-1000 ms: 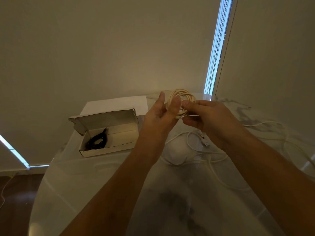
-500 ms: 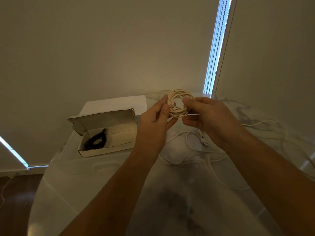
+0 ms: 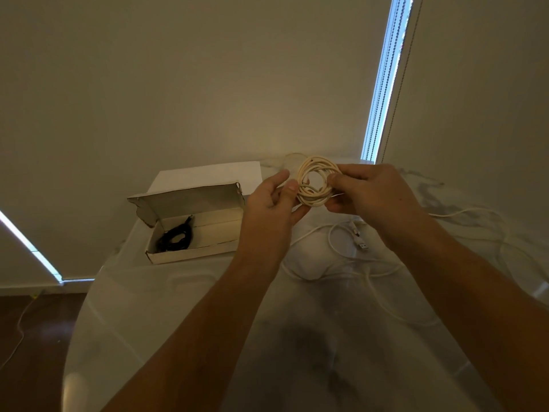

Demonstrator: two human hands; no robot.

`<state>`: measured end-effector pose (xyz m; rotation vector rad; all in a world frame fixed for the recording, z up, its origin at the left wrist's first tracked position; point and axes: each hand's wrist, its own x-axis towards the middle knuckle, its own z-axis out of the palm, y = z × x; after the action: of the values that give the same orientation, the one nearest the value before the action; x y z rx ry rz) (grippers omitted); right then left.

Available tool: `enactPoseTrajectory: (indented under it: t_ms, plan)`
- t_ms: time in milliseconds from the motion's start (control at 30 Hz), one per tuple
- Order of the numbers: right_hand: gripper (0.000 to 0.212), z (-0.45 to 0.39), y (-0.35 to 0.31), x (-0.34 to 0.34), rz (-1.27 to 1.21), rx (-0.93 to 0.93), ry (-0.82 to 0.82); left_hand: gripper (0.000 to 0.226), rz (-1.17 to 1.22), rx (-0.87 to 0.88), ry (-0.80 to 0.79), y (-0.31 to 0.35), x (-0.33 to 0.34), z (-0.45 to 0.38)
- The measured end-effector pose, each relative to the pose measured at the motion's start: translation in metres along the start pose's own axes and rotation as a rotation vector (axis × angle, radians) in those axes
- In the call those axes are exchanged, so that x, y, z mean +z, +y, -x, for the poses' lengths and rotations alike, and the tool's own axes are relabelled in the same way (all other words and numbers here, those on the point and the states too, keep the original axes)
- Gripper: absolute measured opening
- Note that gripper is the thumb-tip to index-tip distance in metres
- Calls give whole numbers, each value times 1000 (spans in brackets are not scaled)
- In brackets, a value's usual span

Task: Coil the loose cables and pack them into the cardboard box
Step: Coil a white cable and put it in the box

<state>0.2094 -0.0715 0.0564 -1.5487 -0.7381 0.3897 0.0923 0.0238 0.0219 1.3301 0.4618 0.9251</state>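
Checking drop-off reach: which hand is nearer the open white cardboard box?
Left. The left hand is just right of the open white cardboard box; the right hand is farther right, past the cream cable coil.

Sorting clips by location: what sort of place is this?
Probably a room in a home or office: a glossy marble-look table, drawn window blinds and a dark wooden floor.

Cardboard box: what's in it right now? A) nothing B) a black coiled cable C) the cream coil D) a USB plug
B: a black coiled cable lies at the left end of the open cardboard box; the cream coil is held above the table by the left hand and the right hand.
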Motion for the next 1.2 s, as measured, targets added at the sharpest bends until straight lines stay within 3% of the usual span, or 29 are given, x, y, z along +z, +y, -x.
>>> enactPoseTrajectory:
  t_ms: [133,300,567,700,967,1200]
  plan:
    - [20,4,-4,5,-119,69,-25,28,157,-26,114,13,-1,7]
    - [14,16,-8,15,-87,58,-96,19,125,-45,185,21,-24,13]
    - [6,23,-6,63,202,-6,-286,15,-166,-44,256,40,-100,28]
    - [19,17,-6,98,297,-14,-299,24,-217,-99,292,41,-133,16]
    - [14,2,8,135,620,-112,-274,9,-414,-170,292,18,-165,-16]
    - [16,-3,20,149,824,-177,-218,11,-685,-181,236,9,-171,-35]
